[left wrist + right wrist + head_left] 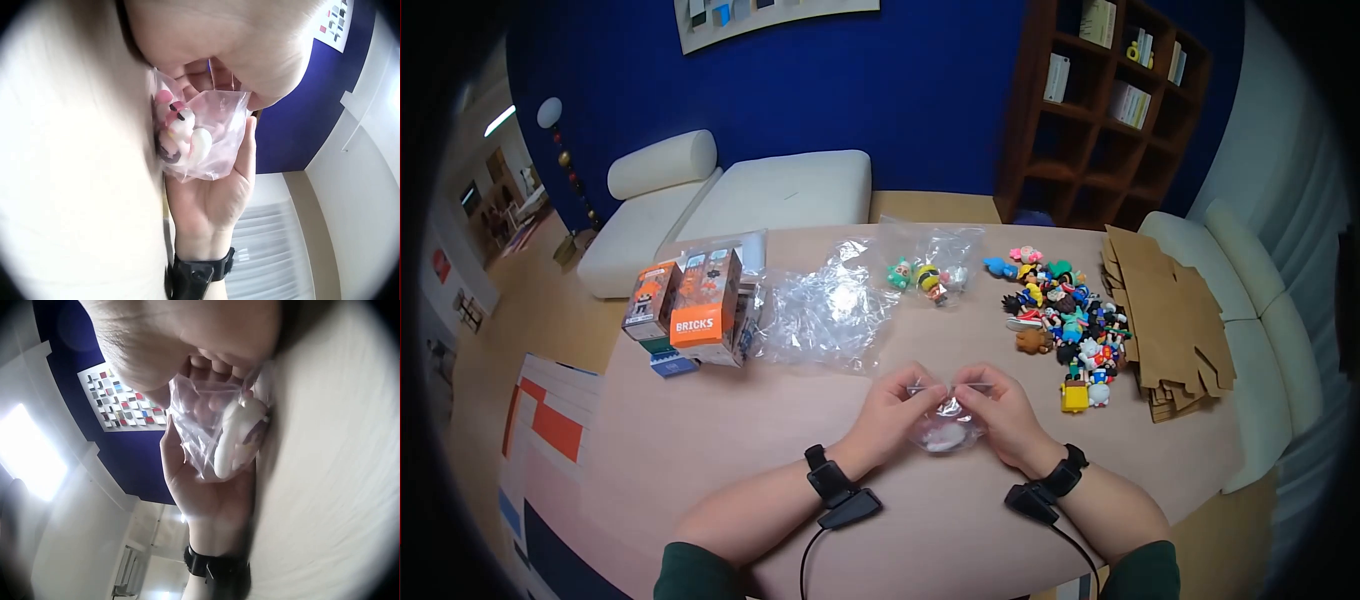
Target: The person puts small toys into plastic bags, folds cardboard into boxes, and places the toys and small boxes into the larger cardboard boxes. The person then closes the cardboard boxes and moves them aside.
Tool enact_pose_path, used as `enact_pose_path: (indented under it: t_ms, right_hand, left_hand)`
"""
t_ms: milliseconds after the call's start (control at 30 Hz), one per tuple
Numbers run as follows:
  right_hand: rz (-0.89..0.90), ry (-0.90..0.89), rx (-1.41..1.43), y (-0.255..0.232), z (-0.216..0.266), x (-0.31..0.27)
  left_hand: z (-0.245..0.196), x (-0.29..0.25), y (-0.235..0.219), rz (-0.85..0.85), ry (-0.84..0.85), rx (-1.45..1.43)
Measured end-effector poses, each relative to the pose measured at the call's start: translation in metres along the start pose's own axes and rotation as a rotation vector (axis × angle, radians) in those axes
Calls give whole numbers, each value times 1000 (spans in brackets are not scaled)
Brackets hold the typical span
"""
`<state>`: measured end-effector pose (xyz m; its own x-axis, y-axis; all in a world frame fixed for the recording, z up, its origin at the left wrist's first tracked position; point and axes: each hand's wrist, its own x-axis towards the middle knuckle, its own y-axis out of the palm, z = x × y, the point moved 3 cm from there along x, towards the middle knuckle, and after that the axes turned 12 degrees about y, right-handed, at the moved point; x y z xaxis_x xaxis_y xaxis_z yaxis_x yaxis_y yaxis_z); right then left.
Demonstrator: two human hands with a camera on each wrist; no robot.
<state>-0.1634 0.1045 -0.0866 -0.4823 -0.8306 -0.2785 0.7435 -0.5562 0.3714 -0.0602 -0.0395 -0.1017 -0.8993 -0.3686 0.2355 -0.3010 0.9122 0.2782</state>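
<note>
Both hands meet over the near middle of the table, at the top edge of a small clear plastic bag (956, 408). My left hand (888, 408) pinches one side of that edge between thumb and fingers. The other side is pinched by my right hand (1004, 408). Inside the bag lies a toy figurine (181, 134), white and pink with some dark marks. From the right wrist view, its rounded white part (240, 428) shows low in the bag, close over the tabletop.
Large clear bags (825, 320) lie beyond the hands, with bagged figurines (928, 278) behind. Toy boxes (705, 300) stand at left. At right are a pile of loose figurines (1072, 315) and flattened cardboard (1170, 320). The pinkish table (700, 440) has white sofas around it.
</note>
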Motion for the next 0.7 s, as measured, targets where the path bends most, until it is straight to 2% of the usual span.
enact_pose_path:
  t_ms: [67,167,333,700]
  right_hand:
    - [26,25,-44,0,0,-1]
    - [56,10,-33,-1,-1,0]
    - [29,-6,-36,-1,-1,-1]
    - [6,-8,-58,-2,-3,0]
  left_hand:
    - [-4,-1,1,36,41,15]
    - [-12,-2,7,47,-23,9]
    - [-9,-1,7,-32,-57,-19]
    - [-11,-1,7,-18,-80,-20]
